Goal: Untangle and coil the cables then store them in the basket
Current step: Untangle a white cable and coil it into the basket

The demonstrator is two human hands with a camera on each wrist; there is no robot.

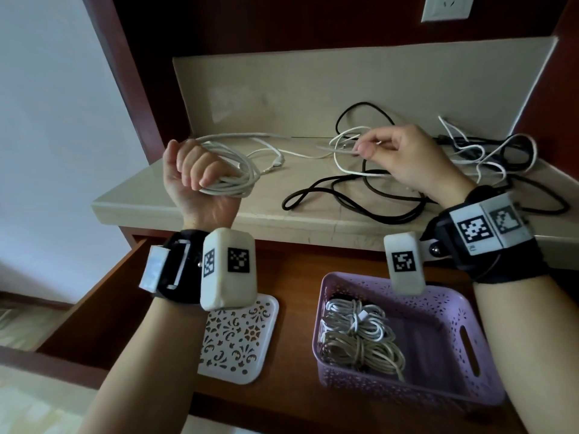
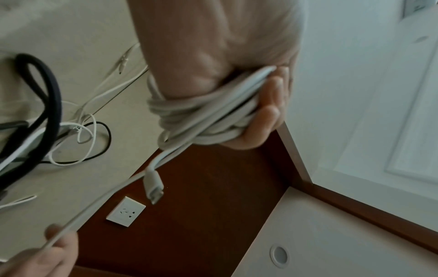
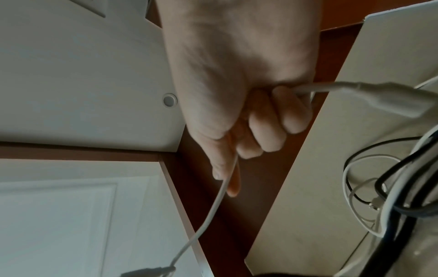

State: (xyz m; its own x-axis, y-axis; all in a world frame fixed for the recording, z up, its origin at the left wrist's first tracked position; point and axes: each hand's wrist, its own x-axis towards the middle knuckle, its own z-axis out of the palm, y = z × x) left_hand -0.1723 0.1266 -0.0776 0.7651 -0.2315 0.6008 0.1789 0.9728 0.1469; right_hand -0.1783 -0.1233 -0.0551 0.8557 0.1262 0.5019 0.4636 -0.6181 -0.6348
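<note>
**Wind the last bit of the white cable, then drop it in the basket**

Start with the big stone shelf (image 1: 194, 195). On its right side lies a messy pile of black and white cables (image 1: 407, 183) — those are not yet sorted. Below the shelf, in the open wooden drawer (image 1: 297, 264), sits the purple basket (image 1: 454, 339). Two tied cable bundles (image 1: 357, 333) already rest inside it. A white patterned lid (image 1: 241, 339) lies just beside the basket.

Now look at your hands. Your left hand (image 1: 200, 177) is curled round a white cable coil (image 1: 232, 170), with the loops held in your fingers. The left wrist view shows one plug (image 2: 154, 185) hanging loose under the coil. Your right hand (image 1: 404, 155) pinches the free end of the same cable (image 3: 213, 209) between thumb and finger, above the messy pile.

To do this step well, I think you should keep the coil held firmly so the loops do not slip. Bring the free end over in loops the same size as the others. Keep it lifted — if it drags through the pile, it may catch a thin white wire (image 1: 351, 170). Wrap the last bit round the middle so the coil stays shut.
</note>
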